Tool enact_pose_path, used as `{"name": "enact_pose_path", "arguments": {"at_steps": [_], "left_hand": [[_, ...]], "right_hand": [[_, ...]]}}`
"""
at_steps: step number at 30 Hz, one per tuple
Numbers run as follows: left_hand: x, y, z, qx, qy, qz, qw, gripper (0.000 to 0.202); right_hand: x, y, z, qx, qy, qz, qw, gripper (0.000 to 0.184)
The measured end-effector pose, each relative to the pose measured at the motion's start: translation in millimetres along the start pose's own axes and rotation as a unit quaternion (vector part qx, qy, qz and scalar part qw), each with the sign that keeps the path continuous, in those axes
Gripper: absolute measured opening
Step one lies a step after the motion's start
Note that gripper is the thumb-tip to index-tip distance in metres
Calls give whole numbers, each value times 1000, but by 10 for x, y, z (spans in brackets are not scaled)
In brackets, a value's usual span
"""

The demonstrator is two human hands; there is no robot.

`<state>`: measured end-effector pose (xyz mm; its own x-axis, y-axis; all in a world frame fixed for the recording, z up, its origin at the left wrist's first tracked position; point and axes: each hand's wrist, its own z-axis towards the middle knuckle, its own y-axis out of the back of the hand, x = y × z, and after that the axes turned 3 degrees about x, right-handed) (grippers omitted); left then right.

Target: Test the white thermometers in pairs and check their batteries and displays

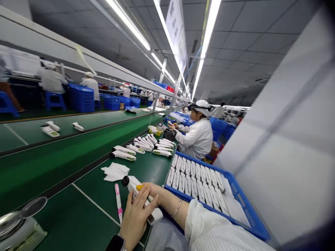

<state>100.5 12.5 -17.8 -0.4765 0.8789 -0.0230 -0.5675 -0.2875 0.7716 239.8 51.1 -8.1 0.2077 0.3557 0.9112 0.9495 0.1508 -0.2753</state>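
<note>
Between my hands is a white handheld device (134,182) shaped like a forehead thermometer, tilted, with a black round tip at its upper end. My left hand (137,212), with a watch at the wrist, lies over it with fingers wrapped across its body. Behind it, my right hand (154,191) grips the same device from the far side, its fingers partly hidden. A small yellow piece (140,187) shows at the right fingers; what it is I cannot make out. Left of the hands lie a pink-and-white pen-like tool (118,202) and a crumpled white cloth (115,172).
Similar white devices (142,143) lie in rows further up the green bench (89,195). A blue tray (251,212) at right holds rows of white wrapped pieces. A metal-lidded container (15,226) stands at lower left. A co-worker (197,132) sits beyond the tray.
</note>
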Motion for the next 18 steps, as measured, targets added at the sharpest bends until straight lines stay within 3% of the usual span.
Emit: {"name": "enact_pose_path", "arguments": {"at_steps": [3, 6, 9, 13, 18], "left_hand": [[-55, -18, -17, 29, 7, -5, 1000, 75], [-39, -58, -54, 60, 72, -43, 995, 62], [26, -88, -89, 91, 133, -77, 984, 51], [141, -136, -108, 129, 174, -101, 971, 44], [321, -295, -99, 259, 233, -112, 931, 48]], "right_hand": [[35, 76, -417, -89, -38, 71, 993, 26], [95, 263, -944, -190, -29, 141, 971, 30], [152, 573, -1524, -283, 7, 195, 939, 37], [155, 985, -2236, -398, 94, 232, 882, 31], [152, 1426, -2875, -501, 150, 218, 824, 25]]}}
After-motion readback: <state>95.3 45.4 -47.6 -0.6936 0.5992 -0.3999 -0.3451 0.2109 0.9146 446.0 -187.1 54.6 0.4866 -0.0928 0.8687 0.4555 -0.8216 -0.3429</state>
